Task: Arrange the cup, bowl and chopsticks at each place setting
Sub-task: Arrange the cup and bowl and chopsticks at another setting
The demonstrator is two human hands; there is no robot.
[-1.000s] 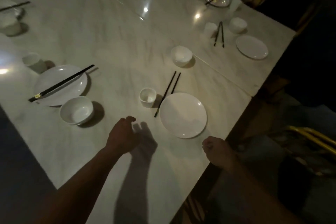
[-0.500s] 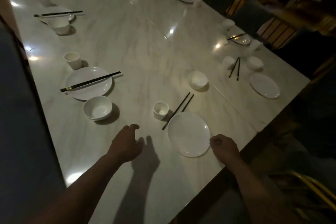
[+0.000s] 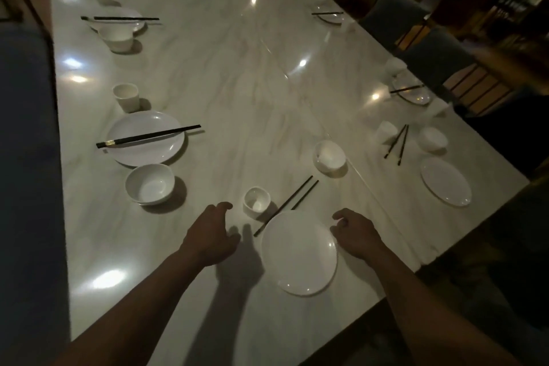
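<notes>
On the white marble table (image 3: pixel 237 83) the nearest place setting has a white plate (image 3: pixel 299 252), a small white cup (image 3: pixel 257 203), a pair of dark chopsticks (image 3: pixel 286 205) and a white bowl (image 3: pixel 329 155) farther back. My left hand (image 3: pixel 212 235) hovers just left of the cup, fingers curled and apart, holding nothing. My right hand (image 3: pixel 355 233) is at the plate's right rim, fingers loosely bent; whether it touches the rim is unclear. To the left, another setting has a plate (image 3: pixel 145 138) with chopsticks (image 3: pixel 148 136) across it, a bowl (image 3: pixel 149 183) and a cup (image 3: pixel 126 96).
A further setting lies at the right: plate (image 3: pixel 445 181), bowl (image 3: pixel 432 138), cup (image 3: pixel 386 131) and chopsticks (image 3: pixel 398 144). More settings line the far edges. Dark chairs (image 3: pixel 436 59) stand along the right side, and the table's near edge runs diagonally beneath my arms.
The view has lifted to show more of the table. My right hand has come up from the table edge to the plate's right rim. My left hand has moved closer to the cup.
</notes>
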